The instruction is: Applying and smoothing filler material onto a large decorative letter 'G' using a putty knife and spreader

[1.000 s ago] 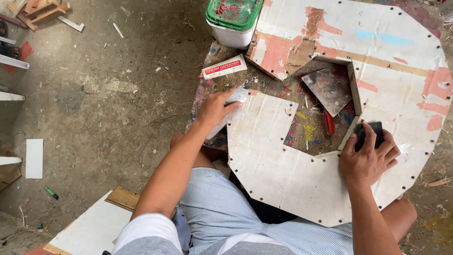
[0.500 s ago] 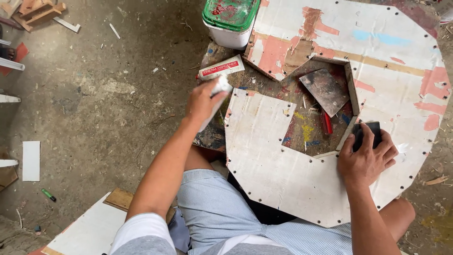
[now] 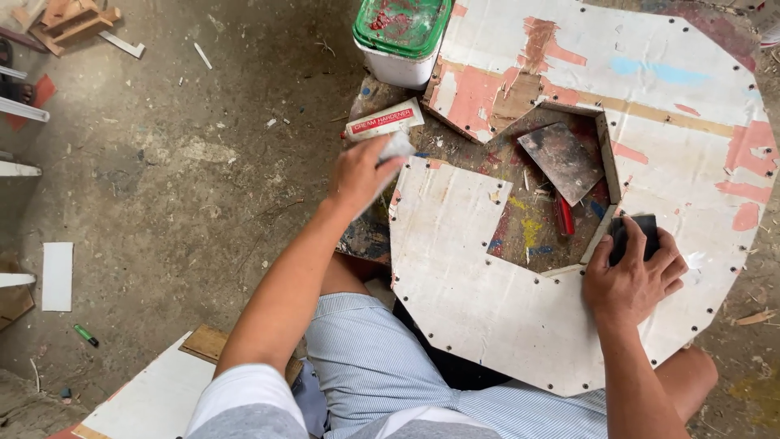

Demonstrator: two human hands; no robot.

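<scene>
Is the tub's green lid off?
No, the green lid sits on the white tub, beyond the left hand that holds a whitish thing.

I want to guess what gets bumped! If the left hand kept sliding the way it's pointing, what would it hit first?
Probably the small red and white box. The left hand, holding something pale, points up toward it, and the box lies just past the fingers. Beyond it stands the white tub with the green lid.

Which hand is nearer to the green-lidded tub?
Left. The left hand, holding a pale tube, is just below the tub. The right hand rests on a black block far off at the board's lower right.
</scene>
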